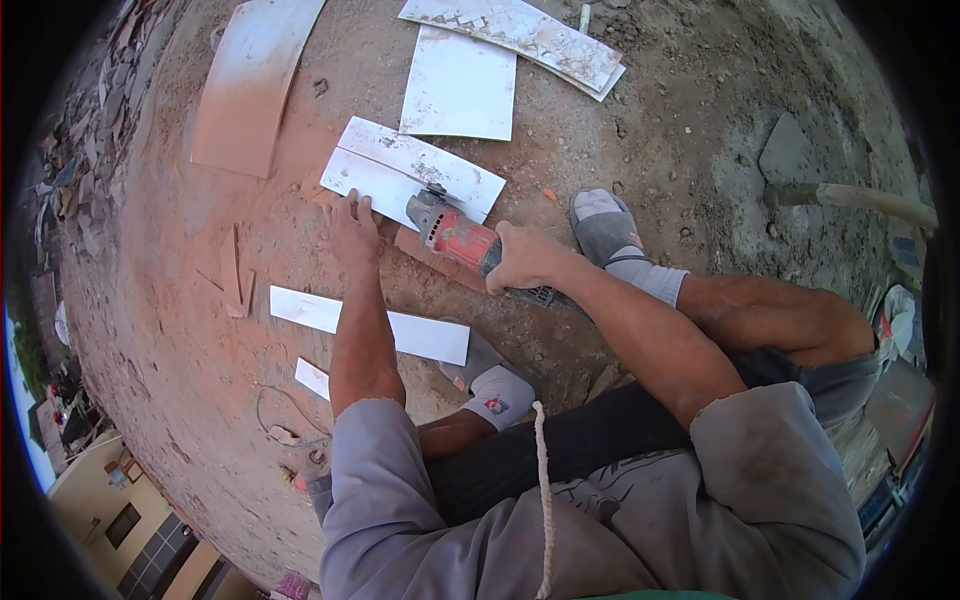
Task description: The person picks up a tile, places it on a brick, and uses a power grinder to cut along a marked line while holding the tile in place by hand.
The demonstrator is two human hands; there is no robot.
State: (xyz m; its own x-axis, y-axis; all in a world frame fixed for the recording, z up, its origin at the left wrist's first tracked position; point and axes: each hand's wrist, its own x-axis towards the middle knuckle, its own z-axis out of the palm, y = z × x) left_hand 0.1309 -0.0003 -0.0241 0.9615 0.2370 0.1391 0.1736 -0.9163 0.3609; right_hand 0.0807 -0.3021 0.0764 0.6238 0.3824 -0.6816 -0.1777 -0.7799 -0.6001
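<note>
My right hand (525,257) is wrapped round the rear body of a red and grey angle grinder (462,238). The grinder's head rests over a white tile (440,165) on the ground, at a dark line that runs along the tile's length. My left hand (355,218) lies on the tile's near left edge with its fingers apart, pressing on it. Under the grinder's body a reddish-brown piece (440,262) is partly hidden. A narrow white tile strip (400,330) lies under my left forearm.
A larger tile dusted orange (245,90) lies at the upper left. Another white tile (460,85) and stacked dirty tiles (530,38) are at the top. My sandalled feet (605,222) flank the work. A handled tool (850,198) lies right; thin broken strips (240,275) lie left.
</note>
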